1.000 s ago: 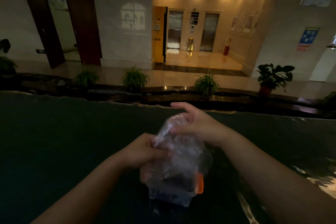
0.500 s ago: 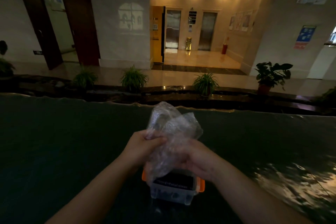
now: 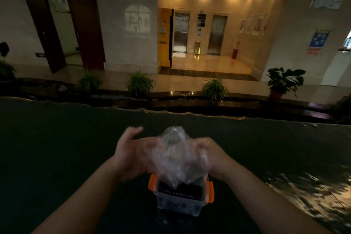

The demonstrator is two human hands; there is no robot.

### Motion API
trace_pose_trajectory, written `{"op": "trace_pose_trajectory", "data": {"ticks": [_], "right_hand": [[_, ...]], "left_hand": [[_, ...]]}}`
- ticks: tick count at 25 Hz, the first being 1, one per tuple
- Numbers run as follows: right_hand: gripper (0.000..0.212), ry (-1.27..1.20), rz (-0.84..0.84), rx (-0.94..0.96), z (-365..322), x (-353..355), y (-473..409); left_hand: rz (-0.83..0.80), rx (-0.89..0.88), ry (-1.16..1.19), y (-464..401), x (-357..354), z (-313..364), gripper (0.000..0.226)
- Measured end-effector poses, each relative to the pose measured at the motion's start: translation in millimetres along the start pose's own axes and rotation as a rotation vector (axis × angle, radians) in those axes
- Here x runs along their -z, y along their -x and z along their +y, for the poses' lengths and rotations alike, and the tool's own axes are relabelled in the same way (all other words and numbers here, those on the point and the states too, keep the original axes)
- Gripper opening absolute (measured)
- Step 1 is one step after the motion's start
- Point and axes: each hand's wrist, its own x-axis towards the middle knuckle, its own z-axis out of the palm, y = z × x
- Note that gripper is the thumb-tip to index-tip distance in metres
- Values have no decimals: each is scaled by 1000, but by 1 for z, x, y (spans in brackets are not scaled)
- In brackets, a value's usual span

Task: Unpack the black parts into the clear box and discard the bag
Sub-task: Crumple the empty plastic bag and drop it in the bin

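Observation:
A crumpled clear plastic bag [image 3: 176, 157] hangs between both hands, just above the clear box [image 3: 180, 198] with orange latches on its two sides. Black parts [image 3: 180, 190] lie in the box in a dark ribbed row. My left hand [image 3: 131, 154] holds the bag's left side with the thumb lifted and the palm partly open. My right hand [image 3: 209, 156] is closed on the bag's right side, partly hidden behind the plastic. Whether anything is left inside the bag I cannot tell.
The box stands on a dark table [image 3: 57, 157] covered with shiny film that glares at the right. Beyond the far edge runs a dark ledge with potted plants [image 3: 214, 89], then a lit lobby with lift doors.
The bag has come down from upright to spread between my hands over the box. My left hand has opened and slid to the bag's left; my right hand moved up to its right.

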Motion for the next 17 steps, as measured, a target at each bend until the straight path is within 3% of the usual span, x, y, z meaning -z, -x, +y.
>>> {"op": "trace_pose_trajectory", "data": {"ticks": [2, 4, 6, 7, 10, 12, 14, 17], "right_hand": [[8, 161, -52, 47, -11, 2, 0], [21, 285, -90, 84, -21, 2, -3], [18, 341, -86, 82, -29, 1, -5], [21, 285, -80, 42, -30, 3, -6], [66, -263, -64, -113, -21, 18, -2], [77, -537, 19, -156, -8, 22, 1], [74, -501, 20, -266, 5, 10, 3], [53, -379, -78, -320, 17, -10, 1]], "left_hand": [[30, 96, -205, -2, -5, 7, 76], [23, 149, -522, -8, -13, 9, 64], [20, 194, -643, -13, -24, 6, 60], [41, 201, -642, -15, -26, 4, 58], [126, 105, -499, -18, -25, -4, 36], [232, -8, -398, -19, -25, -8, 22], [320, -75, -328, -23, -27, -14, 22], [306, -97, -219, -30, -33, -19, 30]]}}
